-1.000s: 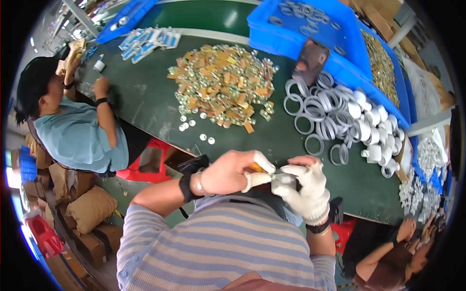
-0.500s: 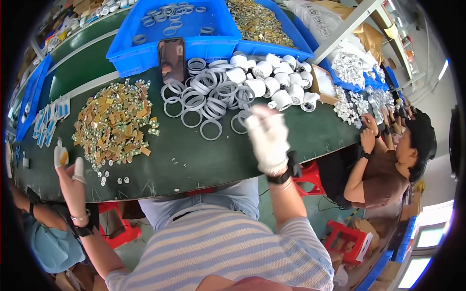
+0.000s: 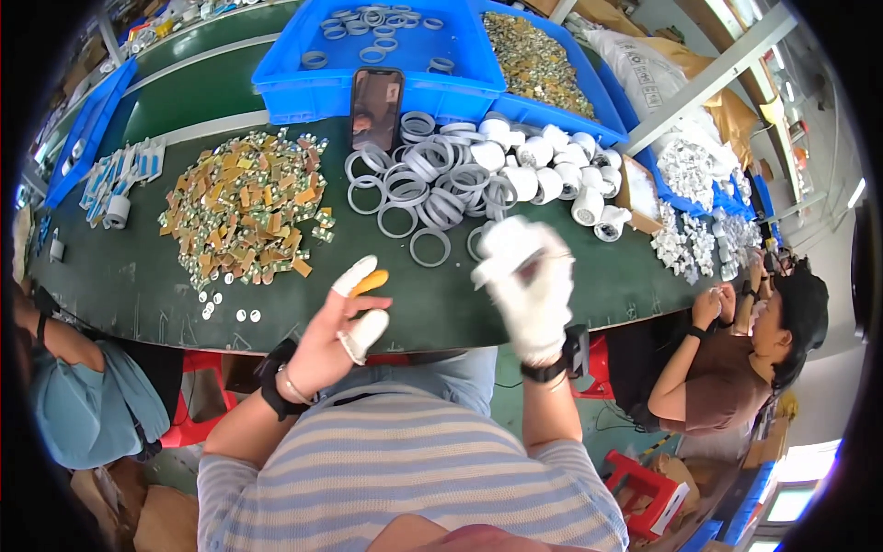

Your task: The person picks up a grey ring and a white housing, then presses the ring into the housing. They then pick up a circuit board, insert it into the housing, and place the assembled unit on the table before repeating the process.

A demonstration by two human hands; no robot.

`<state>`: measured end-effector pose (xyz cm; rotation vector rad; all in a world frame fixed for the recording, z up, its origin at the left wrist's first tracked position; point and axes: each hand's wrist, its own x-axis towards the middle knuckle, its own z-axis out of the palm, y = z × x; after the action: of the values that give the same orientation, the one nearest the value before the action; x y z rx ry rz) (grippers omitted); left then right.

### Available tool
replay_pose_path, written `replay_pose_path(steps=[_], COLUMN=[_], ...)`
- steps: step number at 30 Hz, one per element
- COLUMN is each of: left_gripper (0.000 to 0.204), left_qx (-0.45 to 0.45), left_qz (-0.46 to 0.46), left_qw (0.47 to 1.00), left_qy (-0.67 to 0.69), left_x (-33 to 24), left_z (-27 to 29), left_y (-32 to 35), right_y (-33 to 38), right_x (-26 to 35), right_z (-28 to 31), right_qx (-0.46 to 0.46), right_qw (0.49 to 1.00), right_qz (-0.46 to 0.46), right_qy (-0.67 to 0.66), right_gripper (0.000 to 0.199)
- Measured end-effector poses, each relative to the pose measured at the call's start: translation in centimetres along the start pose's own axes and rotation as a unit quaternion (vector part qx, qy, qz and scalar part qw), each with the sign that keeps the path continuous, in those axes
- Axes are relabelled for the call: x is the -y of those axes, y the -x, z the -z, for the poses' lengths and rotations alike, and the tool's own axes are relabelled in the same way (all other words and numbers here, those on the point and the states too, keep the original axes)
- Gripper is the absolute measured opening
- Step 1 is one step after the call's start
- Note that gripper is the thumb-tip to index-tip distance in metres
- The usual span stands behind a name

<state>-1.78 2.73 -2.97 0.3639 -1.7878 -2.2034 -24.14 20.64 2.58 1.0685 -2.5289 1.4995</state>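
Observation:
My left hand [image 3: 342, 324] is raised over the near edge of the green table [image 3: 147, 276]. Its fingers are spread, white and orange finger cots cover the tips, and nothing is in it. My right hand [image 3: 526, 276], in a white glove, hovers just in front of the heap of white plastic rings [image 3: 423, 189]. That hand is motion-blurred, its fingers are curled, and I cannot tell whether it holds anything. A pile of small gold and yellow parts [image 3: 241, 210] lies to the left of the rings. White cylindrical housings [image 3: 552, 170] lie to their right.
A dark phone [image 3: 375, 99] leans upright against a blue bin [image 3: 303, 87] holding more rings. A second blue bin [image 3: 543, 64] is full of gold parts. Small white discs [image 3: 225, 308] dot the table's front. One person [image 3: 78, 396] sits on my left, another [image 3: 736, 359] on my right.
The view has swung back toward the middle of the table. My left hand came in from the far left. My gloved right hand drew back from the ring heap toward me.

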Motion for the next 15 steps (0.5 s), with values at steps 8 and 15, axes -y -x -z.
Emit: replay_pose_path(steps=[8,15], left_gripper=[0.065,0.066], left_qx=[-0.082,-0.036], left_qz=[0.071,-0.035], left_qw=[0.983,0.997], left_qy=[0.148,-0.054], left_x=[-0.8,-1.8], left_z=[0.3,2.6], left_y=[0.8,1.4], right_y=[3.1,1.4], right_x=[0.9,-1.3], right_z=[-5.7,-7.1], right_qx=[0.192,0.072], right_qw=[0.965,0.919], right_qz=[0.177,0.268], right_qy=[-0.009,0.28], right_gripper=[0.064,0.017])
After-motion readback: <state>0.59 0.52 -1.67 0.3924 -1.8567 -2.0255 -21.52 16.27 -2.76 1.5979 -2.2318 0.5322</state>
